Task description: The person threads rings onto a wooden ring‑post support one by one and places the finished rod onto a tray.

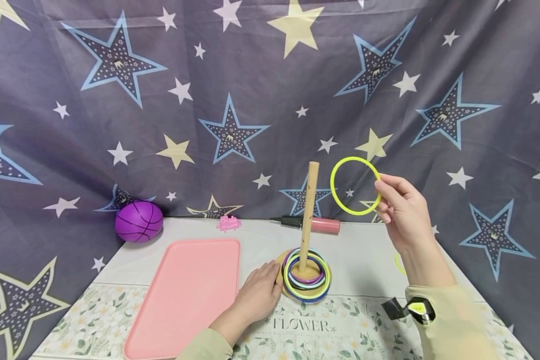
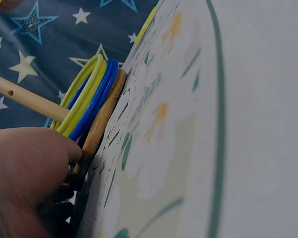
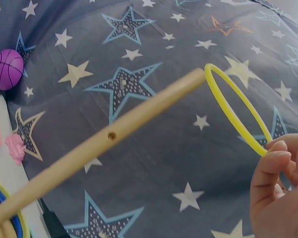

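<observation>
My right hand (image 1: 405,210) pinches a yellow ring (image 1: 333,192) between thumb and fingers, raised to the right of a wooden post (image 1: 310,200). In the right wrist view, the ring's far edge overlaps the post's top end. Around the foot of the post lies a stack of several rings (image 1: 326,285) in yellow, blue, purple and light blue, on a round wooden base (image 1: 284,257). Low on the table, my left hand (image 1: 258,290) rests against the left edge of this base. Its thumb lies at the base's rim in the left wrist view, with the other fingers in shadow.
Left of the base lies a pink tray (image 1: 189,295). Along the back stand a purple ball (image 1: 139,221), a small pink toy (image 1: 229,223) and a pink-and-black hand pump (image 1: 326,225). Another yellow ring (image 1: 399,263) shows partly behind my right forearm. A star-patterned curtain (image 1: 252,75) hangs behind the table.
</observation>
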`<state>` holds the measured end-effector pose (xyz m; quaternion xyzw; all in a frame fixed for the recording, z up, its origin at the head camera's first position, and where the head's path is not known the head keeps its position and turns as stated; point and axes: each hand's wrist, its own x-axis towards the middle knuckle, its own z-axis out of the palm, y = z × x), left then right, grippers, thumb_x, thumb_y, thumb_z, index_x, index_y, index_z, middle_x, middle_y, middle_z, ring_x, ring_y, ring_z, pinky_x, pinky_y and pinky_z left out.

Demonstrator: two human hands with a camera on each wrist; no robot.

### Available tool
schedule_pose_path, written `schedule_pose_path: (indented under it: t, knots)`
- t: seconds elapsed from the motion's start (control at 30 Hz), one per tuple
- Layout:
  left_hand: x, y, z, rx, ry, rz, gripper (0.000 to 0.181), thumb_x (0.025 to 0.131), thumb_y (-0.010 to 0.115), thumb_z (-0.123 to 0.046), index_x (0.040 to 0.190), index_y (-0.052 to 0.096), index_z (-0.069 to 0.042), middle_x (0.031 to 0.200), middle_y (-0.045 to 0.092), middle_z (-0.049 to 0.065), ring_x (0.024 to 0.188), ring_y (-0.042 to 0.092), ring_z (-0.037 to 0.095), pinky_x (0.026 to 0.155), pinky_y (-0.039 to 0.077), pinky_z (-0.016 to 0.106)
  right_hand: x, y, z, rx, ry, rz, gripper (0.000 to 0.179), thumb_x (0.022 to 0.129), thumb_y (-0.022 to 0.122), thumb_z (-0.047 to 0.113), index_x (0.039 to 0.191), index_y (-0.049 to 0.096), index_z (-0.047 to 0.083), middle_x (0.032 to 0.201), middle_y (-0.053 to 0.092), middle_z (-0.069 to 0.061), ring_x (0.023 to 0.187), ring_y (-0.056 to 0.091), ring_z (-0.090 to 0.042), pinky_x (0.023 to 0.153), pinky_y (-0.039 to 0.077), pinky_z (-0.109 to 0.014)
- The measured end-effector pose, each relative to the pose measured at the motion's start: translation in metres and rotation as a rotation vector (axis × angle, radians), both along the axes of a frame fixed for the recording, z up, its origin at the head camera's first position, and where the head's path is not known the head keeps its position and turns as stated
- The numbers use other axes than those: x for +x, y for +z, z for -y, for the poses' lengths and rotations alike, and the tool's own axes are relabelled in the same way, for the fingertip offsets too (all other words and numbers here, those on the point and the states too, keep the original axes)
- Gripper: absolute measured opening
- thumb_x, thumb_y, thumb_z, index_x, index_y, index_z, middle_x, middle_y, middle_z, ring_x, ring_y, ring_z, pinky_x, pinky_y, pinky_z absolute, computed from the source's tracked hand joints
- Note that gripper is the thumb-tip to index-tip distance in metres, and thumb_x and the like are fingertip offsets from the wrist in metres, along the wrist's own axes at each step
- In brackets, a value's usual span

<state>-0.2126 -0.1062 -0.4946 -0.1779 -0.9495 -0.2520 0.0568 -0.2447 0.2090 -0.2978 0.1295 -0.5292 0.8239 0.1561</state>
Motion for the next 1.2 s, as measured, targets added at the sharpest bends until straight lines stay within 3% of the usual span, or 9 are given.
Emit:
schedule_pose_path:
  t: [0.2,0.7,1.2]
  knots:
    - [0.001,0.003,0.0,0.0,0.0,0.008,0.054,0.114,0.055,-0.02,0.161,0.05,0.007,0.168,0.047,0.024,0.158,0.042,0.042,0.131,0.031,0.06,-0.005,0.01,0.02,0.02,0.018,0.011,0.009,0.105,0.076,0.006,0.113,0.079,0.009,0.087,0.065,-0.003,0.057,0.053,-0.006,0.045,0.042,-0.013]
    - [0.002,0.001,0.001,-0.004,-0.005,0.0,0.054,0.114,0.055,-0.019,0.161,0.049,0.007,0.168,0.047,0.025,0.157,0.042,0.043,0.13,0.031,0.061,-0.015,0.008,0.049,0.076,0.07,0.024,0.01,0.108,0.073,0.007,0.116,0.077,0.01,0.087,0.064,-0.001,0.059,0.051,-0.006,0.045,0.04,-0.013]
    - [0.004,0.001,-0.001,-0.001,-0.003,-0.014,0.054,0.113,0.055,-0.019,0.16,0.05,0.008,0.167,0.048,0.026,0.156,0.043,0.044,0.13,0.032,0.061,-0.023,-0.013,0.06,0.107,0.058,0.095,0.011,0.109,0.069,0.004,0.117,0.075,0.01,0.086,0.063,0.002,0.058,0.051,-0.006,0.045,0.04,-0.014]
